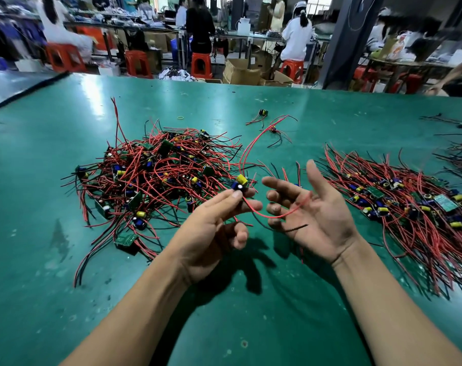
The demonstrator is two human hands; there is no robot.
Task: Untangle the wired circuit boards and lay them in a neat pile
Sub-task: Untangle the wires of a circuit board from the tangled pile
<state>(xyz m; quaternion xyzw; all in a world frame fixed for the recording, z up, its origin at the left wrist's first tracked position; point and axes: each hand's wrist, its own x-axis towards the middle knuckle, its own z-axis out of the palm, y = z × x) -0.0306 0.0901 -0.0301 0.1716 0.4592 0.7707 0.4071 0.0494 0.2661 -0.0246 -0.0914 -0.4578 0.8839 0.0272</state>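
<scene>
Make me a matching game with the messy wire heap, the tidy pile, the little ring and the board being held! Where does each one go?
Things:
1. messy heap
2. tidy pile
3. little yellow ring
4. held board

Places:
A. pinched by the left hand
B. on the green table, at the person's right
C. on the table, at the person's left
D. alone on the table, beyond the heap

Pairs: 1-C, 2-B, 3-D, 4-A

My left hand (pixel 219 220) pinches one small board (pixel 239 183) above the green table (pixel 224 326); its red wire (pixel 277 215) drapes across my open, palm-up right hand (pixel 311 207). Tangled heap (pixel 155 175) left, laid-out pile (pixel 409 207) right.
</scene>
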